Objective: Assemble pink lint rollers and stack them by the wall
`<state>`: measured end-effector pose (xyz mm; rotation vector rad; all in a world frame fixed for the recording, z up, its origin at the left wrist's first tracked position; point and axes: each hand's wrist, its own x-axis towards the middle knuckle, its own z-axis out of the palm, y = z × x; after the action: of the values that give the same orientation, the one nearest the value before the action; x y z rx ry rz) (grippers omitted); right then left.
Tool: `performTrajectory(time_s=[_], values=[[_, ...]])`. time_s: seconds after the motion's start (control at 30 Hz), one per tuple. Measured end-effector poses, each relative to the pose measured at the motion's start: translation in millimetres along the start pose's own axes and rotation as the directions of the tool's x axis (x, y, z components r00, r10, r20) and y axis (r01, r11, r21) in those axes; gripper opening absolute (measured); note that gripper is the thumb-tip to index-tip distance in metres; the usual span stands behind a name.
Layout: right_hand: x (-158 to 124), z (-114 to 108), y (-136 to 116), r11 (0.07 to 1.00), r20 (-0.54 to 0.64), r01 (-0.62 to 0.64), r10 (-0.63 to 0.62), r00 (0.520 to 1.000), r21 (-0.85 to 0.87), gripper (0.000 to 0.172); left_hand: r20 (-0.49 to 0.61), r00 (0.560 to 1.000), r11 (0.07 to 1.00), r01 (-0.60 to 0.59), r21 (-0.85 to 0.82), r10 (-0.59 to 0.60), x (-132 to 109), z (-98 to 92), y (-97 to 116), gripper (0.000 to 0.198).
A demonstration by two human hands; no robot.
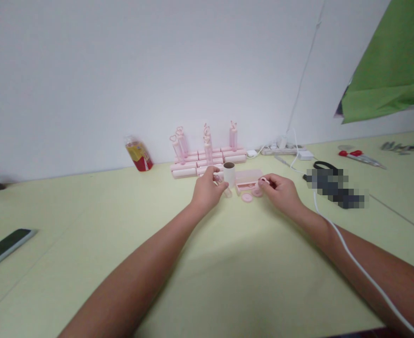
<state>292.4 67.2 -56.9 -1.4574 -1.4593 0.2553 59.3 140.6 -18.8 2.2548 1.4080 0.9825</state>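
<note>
My left hand (207, 190) is closed around a small clear pink tube (228, 192), its lower end showing below the fingers. Beside it stands a white cardboard-like cylinder (229, 177) with a dark top opening. My right hand (280, 192) pinches a small pale pink loop-shaped piece (262, 180). Between my hands lies a pink case (239, 189) with its lid raised. Two pink round discs, one nearer me (247, 198) and one under my right fingertips (257, 192), rest on the table in front of it.
Behind my hands are several pink cases (184, 173) and upright pink tubes (207, 152) with shaped tops. A red-yellow packet (139, 155) leans at the wall. To the right are a power strip (284, 150), red-handled scissors (362, 157) and a white cable (348, 246); a phone (4, 246) lies left.
</note>
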Motion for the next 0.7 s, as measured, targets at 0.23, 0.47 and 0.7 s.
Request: performTrajectory(time_s=[0.23,0.47,0.7], values=[[-1.3,2.4,-1.5,1.0,0.044,-0.014,0.013,0.999,0.006,0.024,0.009,0.996,0.995,-0.085,0.044,0.085,15.1,24.5,-0.6,0.049],[-3.2,9.4,1.7,1.0,0.065,0.002,-0.002,0.998,-0.003,0.023,-0.005,0.999,0.999,-0.039,-0.013,0.039,17.1,34.3,-9.4,0.053],[-6.0,15.9,0.9,1.0,0.1,-0.005,0.002,0.995,0.03,0.021,0.032,0.999,1.0,-0.016,-0.005,0.016,13.7,38.9,-13.5,0.044]])
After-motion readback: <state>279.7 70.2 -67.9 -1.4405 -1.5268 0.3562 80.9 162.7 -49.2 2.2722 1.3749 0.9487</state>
